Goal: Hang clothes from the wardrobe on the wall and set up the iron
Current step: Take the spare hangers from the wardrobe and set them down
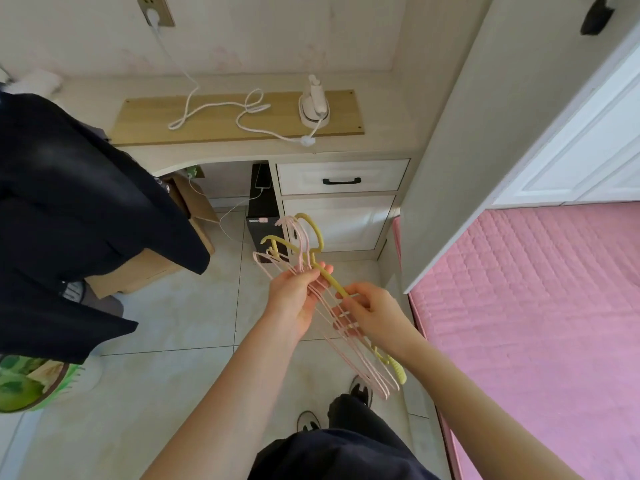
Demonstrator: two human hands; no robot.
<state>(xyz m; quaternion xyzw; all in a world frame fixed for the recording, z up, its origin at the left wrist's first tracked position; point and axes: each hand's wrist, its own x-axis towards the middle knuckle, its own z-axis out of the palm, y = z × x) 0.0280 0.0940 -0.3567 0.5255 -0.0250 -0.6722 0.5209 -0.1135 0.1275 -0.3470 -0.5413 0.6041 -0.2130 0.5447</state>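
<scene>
- Several thin hangers, pink and yellow, sit bunched in your two hands above the floor tiles, in front of the desk.
- Your left hand pinches the bundle just under the hooks; your right hand grips the arms lower down.
- They look light, stiff, slick and likely to tangle, so peel one off by its neck.
- The iron stands on the desk, well apart.

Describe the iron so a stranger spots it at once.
Start at the pale desk against the wall, where a wooden board lies. The iron stands at the board's right end: small, white, the only upright thing there, its cord trailing left to the socket.
</scene>
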